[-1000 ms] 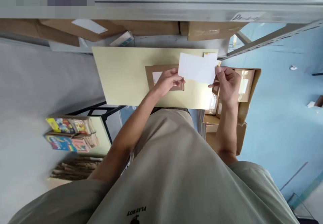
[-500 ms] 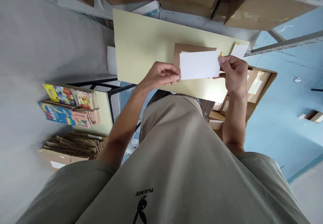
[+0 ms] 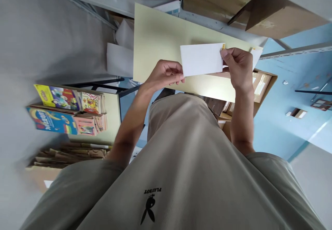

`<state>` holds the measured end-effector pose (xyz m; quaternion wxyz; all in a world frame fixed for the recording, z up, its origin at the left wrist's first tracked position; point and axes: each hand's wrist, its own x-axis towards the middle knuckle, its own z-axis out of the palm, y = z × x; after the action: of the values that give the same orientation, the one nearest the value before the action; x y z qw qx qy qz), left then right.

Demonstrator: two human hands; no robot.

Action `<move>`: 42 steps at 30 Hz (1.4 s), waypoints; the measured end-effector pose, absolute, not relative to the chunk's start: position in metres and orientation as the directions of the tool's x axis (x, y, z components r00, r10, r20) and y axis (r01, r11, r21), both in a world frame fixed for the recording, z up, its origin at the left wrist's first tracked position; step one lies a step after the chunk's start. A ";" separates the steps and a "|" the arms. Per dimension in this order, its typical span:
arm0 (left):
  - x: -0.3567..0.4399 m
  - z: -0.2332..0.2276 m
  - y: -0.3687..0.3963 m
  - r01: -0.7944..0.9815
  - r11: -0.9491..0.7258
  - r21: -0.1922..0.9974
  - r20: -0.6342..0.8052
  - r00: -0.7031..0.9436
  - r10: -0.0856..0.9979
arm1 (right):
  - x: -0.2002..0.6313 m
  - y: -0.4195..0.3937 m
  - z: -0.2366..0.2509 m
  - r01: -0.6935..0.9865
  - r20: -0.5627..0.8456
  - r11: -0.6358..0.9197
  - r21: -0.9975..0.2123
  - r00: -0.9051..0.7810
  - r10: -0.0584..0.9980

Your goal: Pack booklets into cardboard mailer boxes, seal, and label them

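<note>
Between my two hands is a white rectangular sheet point(image 3: 202, 60) with a small yellow mark at its far right corner, held above a pale yellow tabletop point(image 3: 160, 26). My left hand point(image 3: 167, 74) is closed, thumb and fingers at the sheet's near left corner. On the opposite edge, my right hand point(image 3: 237, 62) pinches it beside the yellow mark, the thumb on top and the fingers underneath. A second white piece point(image 3: 256, 55) with a yellow mark lies at the tabletop's right end, partly behind my right hand. Whatever lies directly under the sheet is mostly hidden.
Cardboard boxes point(image 3: 218, 2) stand on a shelf beyond the table. An opened carton point(image 3: 272, 81) is below right. At left are colourful printed packages point(image 3: 57, 119) on another table, and a box of folded cardboard point(image 3: 62, 157). White sheets point(image 3: 119, 59) hang near the tabletop's left end.
The sheet and my right hand have shifted slightly away from me and left in view. The brown cardboard piece under the sheet is now almost covered. The camera view has turned a little.
</note>
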<state>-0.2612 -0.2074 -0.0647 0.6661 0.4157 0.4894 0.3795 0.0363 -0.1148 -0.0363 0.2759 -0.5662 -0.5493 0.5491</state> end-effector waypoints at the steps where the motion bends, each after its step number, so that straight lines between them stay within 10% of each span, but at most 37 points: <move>1: -0.267 -0.064 -0.209 -0.112 0.372 0.921 -0.340 0.231 0.912 | 0.027 -0.116 -0.040 0.342 -0.332 -0.251 -0.906 -0.205 0.921; 26: -0.370 -0.082 -0.229 -0.310 0.325 0.893 -0.266 0.218 0.939 | -0.078 -0.122 -0.036 0.514 -0.386 -0.251 -0.820 -0.172 0.906; 34: -0.377 -0.079 -0.228 -0.194 0.357 0.914 -0.330 0.159 0.931 | -0.121 -0.152 -0.022 0.752 -0.164 0.093 -0.653 -0.260 0.952; 42: -0.386 -0.077 -0.230 -0.107 0.291 0.951 -0.275 0.144 0.951 | -0.171 -0.194 0.010 0.748 -0.273 0.178 -0.640 -0.437 0.857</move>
<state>-0.3858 -0.2295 -0.0770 0.6284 0.4211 0.5008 0.4208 -0.1706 -0.1940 0.0099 0.0742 -0.5253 -0.7638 0.3678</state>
